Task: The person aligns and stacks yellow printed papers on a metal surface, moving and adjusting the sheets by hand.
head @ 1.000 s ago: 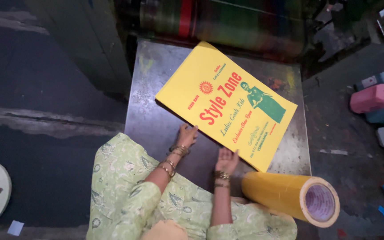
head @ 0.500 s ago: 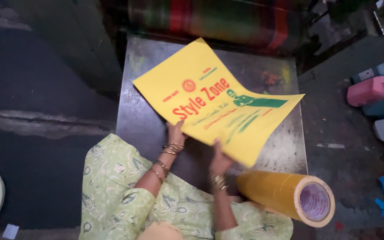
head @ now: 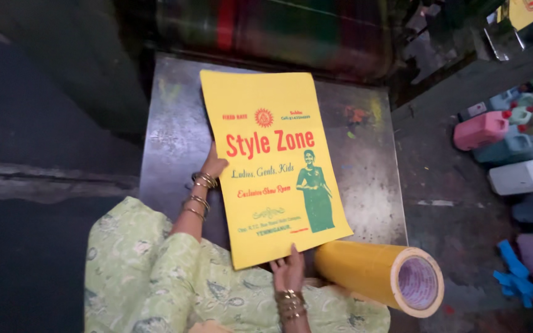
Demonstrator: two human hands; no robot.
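Far left of the frame is dark floor, nothing on it worth a call. Coming in at lower left, the pale green patterned sleeve (head: 155,271) and a stack of gold bangles (head: 200,191) lead up to the left hand (head: 213,165), pressed to the left edge of the yellow printed bag (head: 274,163). Its fingers are tucked behind that edge, so I cannot tell how far they are spread; it looks like a hold on the bag's side.

Centre frame now: the bag lies long-ways on the steel desk (head: 171,132), top edge close to the striped roller (head: 291,28) at the upper middle, bottom edge hanging toward the person. Red lettering, a green figure, printed face up.

Just below it, bottom centre, the right hand (head: 289,271) props up the lower edge, fingers held narrow and close together, tips touching the bag from beneath.

By my reading, the step in hand is squaring up the bag on the desk, both hands steadying it. A next move would call for even pressure from both sides so the sheet stays straight.

Lower right, a yellow roll of tape (head: 380,271) lies on its side just beside the right hand. Far right, plastic jugs (head: 504,145) cluster on the floor, pink, blue and white.
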